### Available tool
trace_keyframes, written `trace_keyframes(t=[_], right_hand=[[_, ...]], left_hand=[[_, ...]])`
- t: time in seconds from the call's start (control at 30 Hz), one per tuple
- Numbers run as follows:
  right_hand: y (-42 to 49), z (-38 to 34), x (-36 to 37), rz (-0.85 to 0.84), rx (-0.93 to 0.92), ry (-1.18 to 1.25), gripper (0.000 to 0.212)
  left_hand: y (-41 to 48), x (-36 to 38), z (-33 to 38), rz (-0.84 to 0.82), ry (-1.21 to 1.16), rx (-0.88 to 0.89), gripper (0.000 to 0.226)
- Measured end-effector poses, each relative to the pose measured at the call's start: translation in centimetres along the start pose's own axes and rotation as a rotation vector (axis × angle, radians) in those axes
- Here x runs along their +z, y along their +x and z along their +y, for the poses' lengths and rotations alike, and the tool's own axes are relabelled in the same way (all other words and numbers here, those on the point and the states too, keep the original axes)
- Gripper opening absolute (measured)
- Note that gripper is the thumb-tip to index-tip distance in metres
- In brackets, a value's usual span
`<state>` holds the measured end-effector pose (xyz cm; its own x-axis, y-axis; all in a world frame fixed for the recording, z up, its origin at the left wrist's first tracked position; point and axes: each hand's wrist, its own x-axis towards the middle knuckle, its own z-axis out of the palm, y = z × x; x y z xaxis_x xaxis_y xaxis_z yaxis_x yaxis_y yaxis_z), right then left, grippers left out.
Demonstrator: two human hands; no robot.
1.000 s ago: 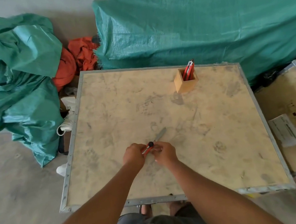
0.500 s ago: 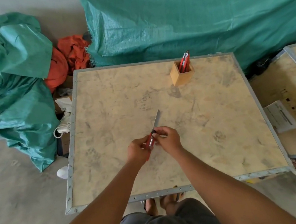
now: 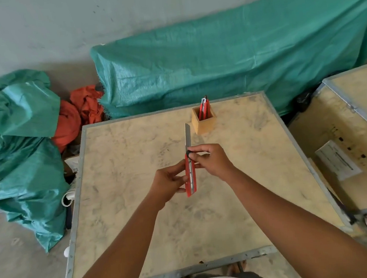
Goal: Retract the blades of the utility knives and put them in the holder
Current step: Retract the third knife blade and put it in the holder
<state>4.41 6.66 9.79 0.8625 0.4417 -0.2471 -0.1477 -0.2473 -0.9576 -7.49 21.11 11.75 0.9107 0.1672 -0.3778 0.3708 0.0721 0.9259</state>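
Observation:
A red utility knife (image 3: 191, 176) is held above the middle of the table, pointing away from me, its long silver blade (image 3: 188, 137) fully out. My left hand (image 3: 171, 183) grips the red handle from the left. My right hand (image 3: 211, 161) pinches the knife's front end, thumb on the black slider. A small wooden holder (image 3: 203, 123) stands at the far side of the table, just right of the blade tip, with red utility knives (image 3: 204, 106) upright in it.
The work surface is a plywood table (image 3: 140, 211) with a metal rim. A second plywood panel (image 3: 349, 155) with a paper label lies at the right. Green tarps (image 3: 226, 64) and orange cloth (image 3: 78, 113) lie behind and left. A foot shows at lower right.
Both hands lifted the knife off the table and turned it from slanting right to pointing straight away. The blade is still out. The camera view shifted upward.

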Motion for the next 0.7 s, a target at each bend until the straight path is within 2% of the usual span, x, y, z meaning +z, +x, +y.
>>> trace_keyframes(t=[0.2, 0.4, 0.57, 0.7], right_hand=[[1.4, -0.9, -5.7, -0.019, -0.057, -0.063, 0.025], [3.2, -1.5, -10.3, -0.129, -0.096, -0.092, 0.024], [3.5, -1.6, -12.4, -0.331, -0.103, -0.203, 0.027], [3.6, -1.7, -13.0, -0.351, -0.126, -0.264, 0.026]], left_hand=[[1.9, 6.0, 1.5, 0.064, -0.053, 0.010, 0.055], [3.5, 10.5, 2.7, 0.187, -0.100, 0.035, 0.055], [4.7, 11.7, 3.9, 0.253, -0.211, 0.049, 0.056], [5.7, 11.7, 4.5, 0.276, -0.242, 0.046, 0.054]])
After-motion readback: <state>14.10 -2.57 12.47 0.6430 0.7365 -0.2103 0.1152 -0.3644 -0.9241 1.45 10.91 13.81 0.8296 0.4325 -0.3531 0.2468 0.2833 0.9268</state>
